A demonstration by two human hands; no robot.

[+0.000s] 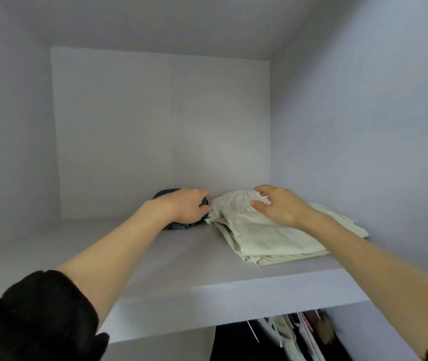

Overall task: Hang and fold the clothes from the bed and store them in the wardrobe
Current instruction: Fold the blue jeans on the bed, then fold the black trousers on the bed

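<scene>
Hands up on the wardrobe shelf (155, 259), both reaching in from below. Left hand (187, 207) curled around a dark denim garment (179, 225), fingers wrapped over its right end, thumb side up; most of that garment hidden behind the wrist and palm, only a dark rounded edge showing behind and a blue-grey fold below. Right hand (278, 204) spread and relaxed, fingers straight-ish and apart, hovering over or lightly resting on the far end of a folded pale cream garment (265, 235); contact hard to judge, nothing gripped. Small gap between the two hands, with the cream garment's rear left corner lying in it, touching or nearly touching the denim piece.

Cream garment folded flat in several layers, small dark dots near its back edge, lying on the right half of the shelf with its front edge close to the shelf lip and a loose thread hanging over. Second pale folded layer (338, 217) showing behind the right wrist, toward the right wall. Denim garment bunched at the middle of the shelf, well back from the lip, near the rear panel.

Bare forearms stretching out from the bottom corners; black sleeve (33, 316) pushed up on the left arm, a sliver of dark sleeve at the lower right edge.

Plain pale lilac-grey walls all round the compartment. Below the shelf, hanging clothes (299, 334) on the right, pale and dark pieces side by side, details blurred.
</scene>
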